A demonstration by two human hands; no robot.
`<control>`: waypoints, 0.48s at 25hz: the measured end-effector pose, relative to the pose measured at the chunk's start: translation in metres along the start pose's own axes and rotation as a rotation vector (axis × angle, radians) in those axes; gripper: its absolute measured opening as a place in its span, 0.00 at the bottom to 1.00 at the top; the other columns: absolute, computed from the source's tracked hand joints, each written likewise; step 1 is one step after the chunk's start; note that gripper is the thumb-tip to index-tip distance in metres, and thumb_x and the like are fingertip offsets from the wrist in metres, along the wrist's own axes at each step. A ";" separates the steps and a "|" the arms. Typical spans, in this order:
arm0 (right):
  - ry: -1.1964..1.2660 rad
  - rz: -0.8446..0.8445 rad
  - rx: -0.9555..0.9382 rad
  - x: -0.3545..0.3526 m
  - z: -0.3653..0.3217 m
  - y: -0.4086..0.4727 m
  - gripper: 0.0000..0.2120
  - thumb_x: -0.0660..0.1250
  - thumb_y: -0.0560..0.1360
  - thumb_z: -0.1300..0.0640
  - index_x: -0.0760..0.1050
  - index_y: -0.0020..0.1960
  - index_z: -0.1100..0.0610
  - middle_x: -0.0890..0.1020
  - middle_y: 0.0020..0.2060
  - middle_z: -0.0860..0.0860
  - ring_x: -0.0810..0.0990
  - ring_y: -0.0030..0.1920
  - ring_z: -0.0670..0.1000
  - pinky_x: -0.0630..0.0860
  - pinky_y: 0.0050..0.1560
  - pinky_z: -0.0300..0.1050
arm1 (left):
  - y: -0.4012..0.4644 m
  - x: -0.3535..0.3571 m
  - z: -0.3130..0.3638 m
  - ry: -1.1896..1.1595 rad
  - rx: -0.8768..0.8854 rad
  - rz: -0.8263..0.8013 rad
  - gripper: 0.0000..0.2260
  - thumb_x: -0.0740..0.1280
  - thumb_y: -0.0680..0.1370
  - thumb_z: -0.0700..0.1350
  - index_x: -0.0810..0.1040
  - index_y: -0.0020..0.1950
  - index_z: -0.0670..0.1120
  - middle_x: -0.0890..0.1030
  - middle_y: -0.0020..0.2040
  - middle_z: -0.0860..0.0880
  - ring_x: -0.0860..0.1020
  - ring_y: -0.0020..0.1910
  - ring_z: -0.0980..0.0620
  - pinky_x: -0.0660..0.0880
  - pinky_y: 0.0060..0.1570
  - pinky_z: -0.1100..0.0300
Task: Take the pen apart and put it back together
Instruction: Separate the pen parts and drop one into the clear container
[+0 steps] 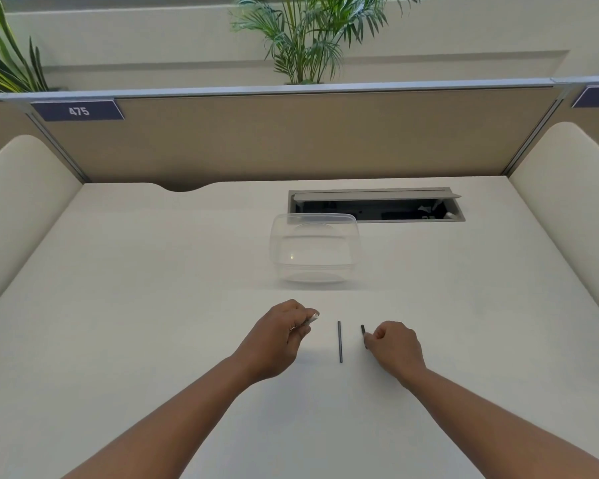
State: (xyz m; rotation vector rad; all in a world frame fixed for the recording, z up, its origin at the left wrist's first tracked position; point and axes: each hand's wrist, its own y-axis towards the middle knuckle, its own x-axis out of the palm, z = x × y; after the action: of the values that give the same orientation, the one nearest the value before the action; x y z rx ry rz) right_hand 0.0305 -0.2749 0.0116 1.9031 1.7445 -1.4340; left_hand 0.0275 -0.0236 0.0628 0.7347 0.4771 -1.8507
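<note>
Pen is in pieces right now. Left hand (280,335) has a curled grip around a pale tube (312,319), likely the pen's barrel, its end poking out past the fingers. Right hand (393,347) pinches a short dark piece (363,330), low over or touching the bench (153,305); can't tell which part it is, maybe the cap or tip. Thin dark rod (340,341), probably the refill, lies loose on the bench between the two hands, touching neither. Looks like the taking-apart is done or nearly so. Next move probably needs a free hand to pick up the rod and line it up with the tube's open end. Bench is plain cream. Clear plastic tub (313,248) sits behind the hands, open cable hatch (376,205) behind that. Tan divider (291,140) with tag 475 (78,111), potted palms (305,32) above.
</note>
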 end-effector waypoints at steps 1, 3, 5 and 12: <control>0.016 0.025 -0.019 -0.001 -0.002 -0.002 0.07 0.67 0.71 0.52 0.78 0.38 0.54 0.83 0.34 0.48 0.80 0.36 0.50 0.75 0.36 0.44 | 0.000 -0.001 0.001 -0.014 0.001 0.002 0.09 0.63 0.83 0.40 0.81 0.57 0.48 0.77 0.49 0.59 0.79 0.58 0.56 0.74 0.57 0.63; 0.113 0.066 -0.070 -0.004 -0.008 -0.006 0.05 0.66 0.71 0.53 0.77 0.38 0.52 0.82 0.33 0.47 0.80 0.36 0.50 0.75 0.35 0.44 | 0.001 -0.003 0.004 -0.040 0.013 0.011 0.09 0.64 0.82 0.40 0.79 0.52 0.53 0.76 0.48 0.61 0.80 0.59 0.54 0.75 0.56 0.60; 0.258 0.038 -0.104 -0.007 -0.019 -0.013 0.05 0.67 0.72 0.55 0.78 0.38 0.53 0.82 0.33 0.47 0.79 0.35 0.50 0.74 0.34 0.43 | 0.002 -0.005 0.006 -0.050 0.026 0.014 0.09 0.64 0.82 0.40 0.77 0.50 0.55 0.76 0.47 0.61 0.80 0.59 0.54 0.75 0.56 0.59; 0.577 -0.430 0.162 -0.014 -0.054 -0.051 0.10 0.67 0.76 0.52 0.77 0.42 0.59 0.72 0.28 0.50 0.65 0.26 0.48 0.59 0.26 0.39 | 0.001 -0.007 0.017 -0.079 0.104 0.165 0.05 0.69 0.79 0.37 0.82 0.51 0.45 0.81 0.49 0.53 0.80 0.47 0.53 0.78 0.49 0.59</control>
State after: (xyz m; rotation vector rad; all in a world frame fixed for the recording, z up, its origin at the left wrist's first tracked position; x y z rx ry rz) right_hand 0.0174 -0.2323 0.0723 2.2928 2.4899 -1.2470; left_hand 0.0255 -0.0293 0.0803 0.7453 0.2628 -1.7525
